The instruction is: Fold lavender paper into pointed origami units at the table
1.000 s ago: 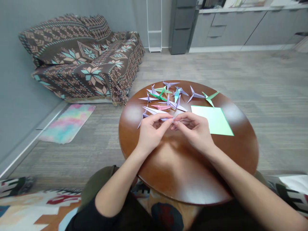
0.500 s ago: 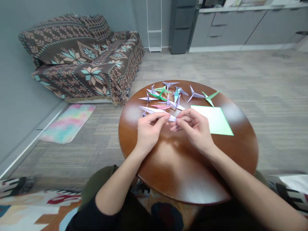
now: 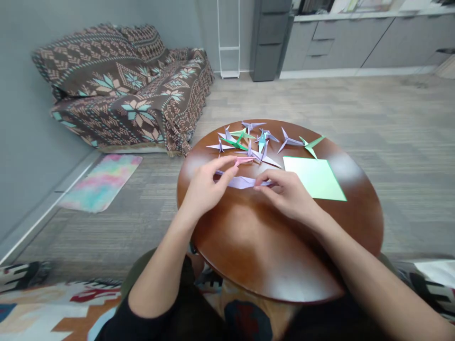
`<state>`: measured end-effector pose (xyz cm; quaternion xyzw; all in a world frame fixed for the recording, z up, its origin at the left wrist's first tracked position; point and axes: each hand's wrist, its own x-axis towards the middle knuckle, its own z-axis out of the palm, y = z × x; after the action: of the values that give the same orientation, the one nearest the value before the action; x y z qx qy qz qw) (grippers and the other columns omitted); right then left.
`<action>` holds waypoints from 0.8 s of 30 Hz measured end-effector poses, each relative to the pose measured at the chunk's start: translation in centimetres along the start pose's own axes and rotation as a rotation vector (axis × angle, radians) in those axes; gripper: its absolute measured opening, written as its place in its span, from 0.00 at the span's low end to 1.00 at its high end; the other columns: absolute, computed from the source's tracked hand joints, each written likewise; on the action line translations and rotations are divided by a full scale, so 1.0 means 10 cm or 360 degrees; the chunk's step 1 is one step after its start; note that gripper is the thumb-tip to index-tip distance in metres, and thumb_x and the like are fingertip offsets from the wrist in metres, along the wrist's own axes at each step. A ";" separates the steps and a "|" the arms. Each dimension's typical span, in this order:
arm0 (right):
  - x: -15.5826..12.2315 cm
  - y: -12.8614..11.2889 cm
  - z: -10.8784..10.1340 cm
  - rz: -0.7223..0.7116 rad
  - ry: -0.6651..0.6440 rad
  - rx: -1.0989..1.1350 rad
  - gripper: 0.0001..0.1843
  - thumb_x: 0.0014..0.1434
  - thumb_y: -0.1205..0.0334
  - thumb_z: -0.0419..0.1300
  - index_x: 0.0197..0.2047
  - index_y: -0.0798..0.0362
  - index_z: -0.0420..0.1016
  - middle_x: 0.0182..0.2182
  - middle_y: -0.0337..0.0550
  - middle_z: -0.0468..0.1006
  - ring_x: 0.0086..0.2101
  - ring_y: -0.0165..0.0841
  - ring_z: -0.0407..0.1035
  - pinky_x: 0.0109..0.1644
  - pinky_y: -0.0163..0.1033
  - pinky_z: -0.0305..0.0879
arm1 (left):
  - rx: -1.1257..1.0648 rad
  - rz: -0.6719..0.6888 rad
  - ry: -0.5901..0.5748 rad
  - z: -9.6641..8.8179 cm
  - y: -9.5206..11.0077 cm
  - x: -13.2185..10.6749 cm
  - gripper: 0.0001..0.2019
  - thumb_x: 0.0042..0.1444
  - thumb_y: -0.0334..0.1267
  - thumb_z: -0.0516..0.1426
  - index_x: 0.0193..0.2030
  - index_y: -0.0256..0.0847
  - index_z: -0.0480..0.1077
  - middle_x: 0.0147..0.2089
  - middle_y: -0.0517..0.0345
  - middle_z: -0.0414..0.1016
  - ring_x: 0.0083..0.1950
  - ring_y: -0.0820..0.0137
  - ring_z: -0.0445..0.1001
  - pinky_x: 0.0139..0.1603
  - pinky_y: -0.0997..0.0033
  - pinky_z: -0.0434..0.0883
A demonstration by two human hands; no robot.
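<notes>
No legible text, labels, brands, numbers or signs anywhere in view.

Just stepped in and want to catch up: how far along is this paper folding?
Done: several paper cranes lie finished-looking on the round wooden table. In hand: a lilac folded paper, pinched by the right hand, with the left hand spread over its other end. Left: a green paper square lies flat, unfolded.

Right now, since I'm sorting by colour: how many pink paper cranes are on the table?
1. The pink paper crane lies on the wooden table at the fingertips of the left hand, just beyond the lilac crane. Another could be hidden among the overlapping cranes.
</notes>
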<state>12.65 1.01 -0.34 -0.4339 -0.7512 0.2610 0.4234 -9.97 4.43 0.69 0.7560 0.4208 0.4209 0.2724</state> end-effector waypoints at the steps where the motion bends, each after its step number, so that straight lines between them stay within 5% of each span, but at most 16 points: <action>1: 0.00 0.00 -0.01 -0.0018 -0.0031 -0.0006 0.05 0.62 0.67 0.65 0.34 0.50 0.78 0.30 0.39 0.81 0.30 0.33 0.74 0.36 0.39 0.72 | -0.0021 -0.0051 -0.0197 0.00 0.01 -0.01 0.13 0.66 0.45 0.60 0.50 0.43 0.83 0.51 0.51 0.86 0.53 0.58 0.83 0.59 0.59 0.75; 4: -0.01 0.00 0.00 0.0049 0.0038 0.0163 0.04 0.62 0.67 0.66 0.40 0.49 0.76 0.35 0.39 0.81 0.32 0.33 0.75 0.37 0.38 0.73 | -0.0295 -0.0223 -0.0492 0.09 0.04 -0.05 0.11 0.64 0.42 0.61 0.37 0.39 0.82 0.37 0.52 0.86 0.38 0.62 0.84 0.44 0.63 0.79; 7: -0.01 0.01 0.04 0.0193 0.0176 0.0540 0.17 0.60 0.63 0.70 0.50 0.48 0.71 0.35 0.37 0.81 0.33 0.32 0.76 0.36 0.36 0.73 | -0.0839 -0.0506 -0.0595 0.20 0.06 -0.08 0.13 0.63 0.47 0.63 0.39 0.37 0.76 0.40 0.47 0.86 0.37 0.63 0.85 0.42 0.64 0.82; 10: 0.00 0.01 0.08 0.0269 0.0341 0.0826 0.22 0.56 0.60 0.74 0.47 0.47 0.67 0.30 0.33 0.80 0.30 0.31 0.76 0.34 0.35 0.74 | -0.1147 -0.0685 -0.0654 0.29 0.09 -0.09 0.17 0.62 0.52 0.64 0.44 0.38 0.72 0.44 0.45 0.85 0.38 0.65 0.86 0.41 0.65 0.83; 18: -0.01 -0.02 0.10 0.0367 0.0286 0.0621 0.17 0.57 0.49 0.73 0.33 0.54 0.77 0.28 0.40 0.77 0.24 0.29 0.70 0.21 0.33 0.67 | -0.1086 -0.0543 -0.0175 0.47 0.11 -0.11 0.12 0.61 0.41 0.65 0.44 0.39 0.68 0.37 0.58 0.81 0.35 0.69 0.84 0.40 0.68 0.83; 24: -0.01 -0.05 0.12 0.0499 0.0247 0.0695 0.20 0.54 0.47 0.74 0.34 0.53 0.75 0.22 0.36 0.76 0.21 0.29 0.70 0.21 0.34 0.69 | -0.0934 -0.0478 -0.0163 0.50 0.08 -0.13 0.12 0.61 0.39 0.65 0.41 0.41 0.65 0.35 0.58 0.82 0.36 0.69 0.84 0.41 0.74 0.79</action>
<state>11.43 0.64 -0.60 -0.4619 -0.5663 0.4450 0.5176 -5.71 2.64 -1.70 0.5952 0.3741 0.4407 0.5582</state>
